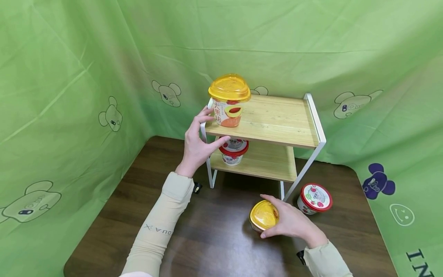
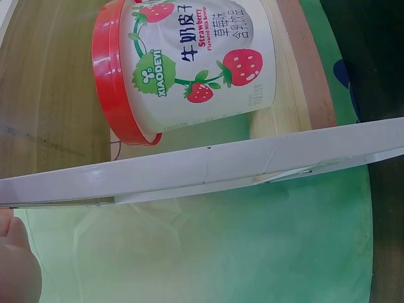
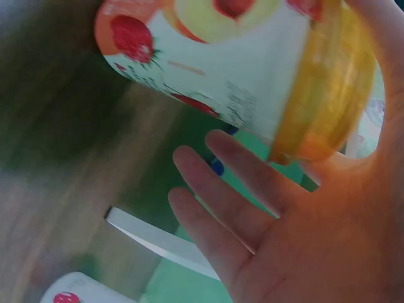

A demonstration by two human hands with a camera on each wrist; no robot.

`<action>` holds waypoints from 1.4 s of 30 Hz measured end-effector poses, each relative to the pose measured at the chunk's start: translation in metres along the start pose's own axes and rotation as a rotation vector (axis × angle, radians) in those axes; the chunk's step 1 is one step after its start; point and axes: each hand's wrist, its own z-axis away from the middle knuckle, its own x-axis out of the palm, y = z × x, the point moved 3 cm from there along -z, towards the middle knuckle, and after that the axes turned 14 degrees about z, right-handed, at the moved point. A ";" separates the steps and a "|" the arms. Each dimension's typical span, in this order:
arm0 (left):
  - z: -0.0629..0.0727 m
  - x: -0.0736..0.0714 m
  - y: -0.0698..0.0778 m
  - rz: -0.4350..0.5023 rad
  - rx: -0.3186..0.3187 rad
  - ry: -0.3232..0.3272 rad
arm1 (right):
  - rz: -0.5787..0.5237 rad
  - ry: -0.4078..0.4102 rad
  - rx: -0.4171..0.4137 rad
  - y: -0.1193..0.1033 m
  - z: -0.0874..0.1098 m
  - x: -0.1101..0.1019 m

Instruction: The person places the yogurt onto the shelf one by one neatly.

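Note:
On the top shelf of a two-tier rack, at its left end, stands a yellow-lidded cup (image 1: pixel 229 109) with peach pictures. My left hand (image 1: pixel 199 140) is beside that cup, fingers spread at its left side and the thumb apart, in front of the shelf edge. With thumb and index finger, my right hand (image 1: pixel 292 221) grips the lid of another yellow-lidded cup (image 1: pixel 263 215), low in front of the rack. The right wrist view shows this cup (image 3: pixel 214 69) tilted across the picture, the other fingers (image 3: pixel 221 202) stretched away from it.
Red-lidded strawberry cups (image 2: pixel 202 57) stand on the lower shelf (image 1: pixel 266 161). Another red-lidded cup (image 1: pixel 315 199) sits on the dark wood table (image 1: pixel 221 246), right of the rack. The rack's white metal frame (image 1: pixel 316 123) has slanted legs. Green cloth (image 1: pixel 294 46) hangs around the table.

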 end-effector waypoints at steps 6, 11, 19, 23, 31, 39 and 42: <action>0.001 -0.001 -0.009 0.006 0.005 -0.001 | -0.041 -0.006 -0.013 0.001 0.000 0.003; 0.004 -0.002 -0.028 -0.006 0.001 -0.005 | -0.060 -0.016 -0.023 0.002 0.000 0.005; 0.004 -0.003 -0.030 0.004 0.008 -0.011 | -0.103 -0.009 -0.013 0.003 0.001 0.006; 0.004 -0.002 -0.029 0.002 0.001 -0.005 | -0.128 0.003 -0.036 0.003 0.002 0.005; 0.004 -0.002 -0.028 -0.003 -0.010 -0.003 | -0.137 0.014 -0.048 0.002 0.002 0.003; 0.004 -0.003 -0.029 0.002 0.013 -0.013 | -0.136 0.024 -0.058 0.003 0.002 0.005; 0.004 -0.003 -0.029 -0.001 0.010 -0.013 | -0.135 0.028 -0.059 0.004 0.002 0.006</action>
